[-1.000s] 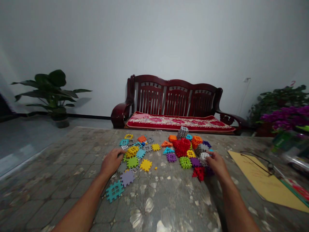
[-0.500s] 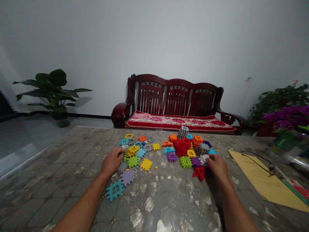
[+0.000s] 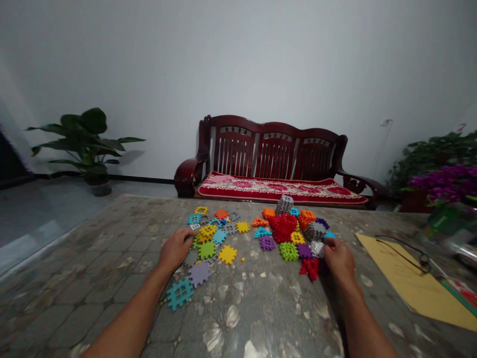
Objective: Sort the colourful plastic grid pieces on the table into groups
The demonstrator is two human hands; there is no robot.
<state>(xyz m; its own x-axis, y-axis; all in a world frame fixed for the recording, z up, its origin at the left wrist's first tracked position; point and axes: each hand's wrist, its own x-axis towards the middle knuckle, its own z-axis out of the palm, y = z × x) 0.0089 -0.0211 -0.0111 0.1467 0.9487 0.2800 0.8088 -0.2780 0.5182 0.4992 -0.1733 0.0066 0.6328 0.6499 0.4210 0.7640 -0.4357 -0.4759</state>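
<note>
My left hand (image 3: 176, 252) rests on the table at the left edge of a loose group of plastic interlocking tiles. Its thumb and forefinger are apart with nothing seen between them. A small white window tile (image 3: 195, 226) lies just past its fingertips, beside a yellow stack of tiles (image 3: 206, 233) and a green tile (image 3: 207, 250). My right hand (image 3: 338, 259) is at the right side of a second group, close to a white stack of tiles (image 3: 316, 249). Its thumb and forefinger look slightly parted; the other fingers are hidden. A red pile of tiles (image 3: 283, 227) sits left of it.
Nearer me lie a lilac tile (image 3: 199, 274) and a teal window tile (image 3: 180, 293). At the right are a yellow envelope (image 3: 410, 283), glasses (image 3: 423, 259) and purple flowers (image 3: 447, 184). A wooden bench (image 3: 276, 154) stands behind the table (image 3: 231, 318).
The white piece at my right fingertips now sits on the white stack, and the fingers have drawn slightly right of it. My left hand has barely moved. The view has shifted slightly.
</note>
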